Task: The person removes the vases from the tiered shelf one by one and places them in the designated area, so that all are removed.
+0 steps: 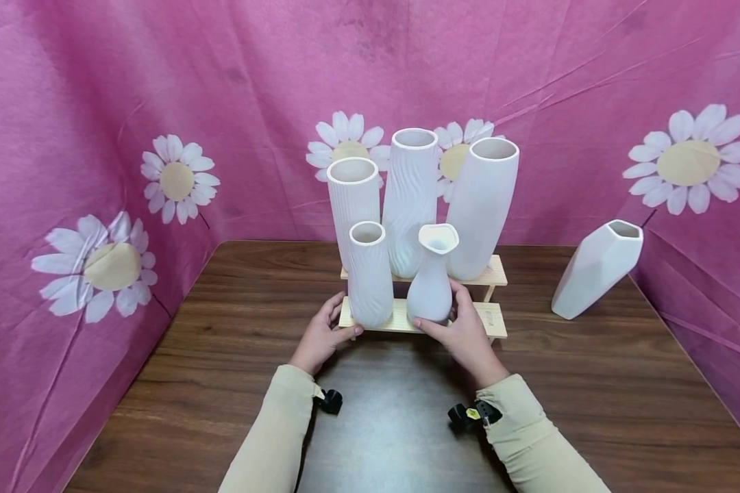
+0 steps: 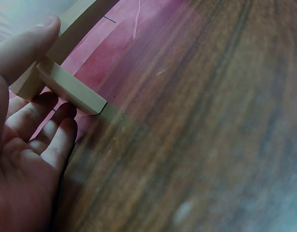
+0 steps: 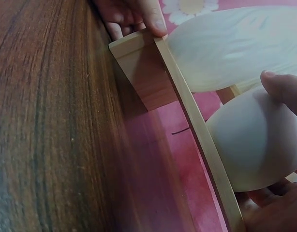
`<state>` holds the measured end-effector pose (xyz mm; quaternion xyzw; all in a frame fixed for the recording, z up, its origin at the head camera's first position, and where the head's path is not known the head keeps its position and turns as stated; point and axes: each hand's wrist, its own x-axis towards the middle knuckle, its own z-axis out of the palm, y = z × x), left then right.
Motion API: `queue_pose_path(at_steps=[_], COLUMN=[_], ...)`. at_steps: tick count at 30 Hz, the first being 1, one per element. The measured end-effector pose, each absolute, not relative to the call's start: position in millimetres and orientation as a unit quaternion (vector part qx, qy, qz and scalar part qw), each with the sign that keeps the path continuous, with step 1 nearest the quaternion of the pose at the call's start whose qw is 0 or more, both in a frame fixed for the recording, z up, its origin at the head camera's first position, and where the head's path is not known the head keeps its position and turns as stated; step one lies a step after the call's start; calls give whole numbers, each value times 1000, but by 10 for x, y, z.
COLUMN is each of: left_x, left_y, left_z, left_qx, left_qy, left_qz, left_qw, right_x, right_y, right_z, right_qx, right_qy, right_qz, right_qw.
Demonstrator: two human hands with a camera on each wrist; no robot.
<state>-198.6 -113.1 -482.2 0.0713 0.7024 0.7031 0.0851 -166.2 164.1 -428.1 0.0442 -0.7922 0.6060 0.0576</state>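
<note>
1. One small white flared-neck vase (image 1: 430, 291), just right of and below frame centre: base on the lower shelf (image 1: 492, 319) of a two-tier wooden stand, long axis upright, crossing the shelf's left-right run.
2. Right hand (image 1: 465, 339) is the nearer one: thumb across front of base, fingers round the right side, gripping it. Vase lies up-left of that wrist in head view.
3. Left hand (image 1: 323, 337) pinches the shelf's left end, thumb at front, fingers behind. Short swirl-ribbed vase (image 1: 370, 281) stands between it and the flared one.
4. Three taller vases on the upper shelf (image 1: 498, 270), behind.
5. Far right of frame: faceted vase (image 1: 595, 270) on the wood-grain table (image 1: 253, 287), well apart from both hands.
</note>
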Motion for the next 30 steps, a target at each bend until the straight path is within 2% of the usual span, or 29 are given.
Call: queue_pose_path(at_steps=[14,23,30], left_x=[-1981,-1975,-1986], left_y=[-1134,-1133,-1123], left_z=[-4811,-4813,-4807], left_qx=[73,64,69], left_qy=[703,699,701], left_qz=[702,707,705], left_qw=[84,87,86], right_x=[-1624,-1571,-1520], right_y=[1637,1674,1751], right_z=[-4246,-4167,-4134], right_qx=[31,40,49], right_qy=[-786,-792,-786], right_qz=[608,601,613], right_qw=[103,100,66])
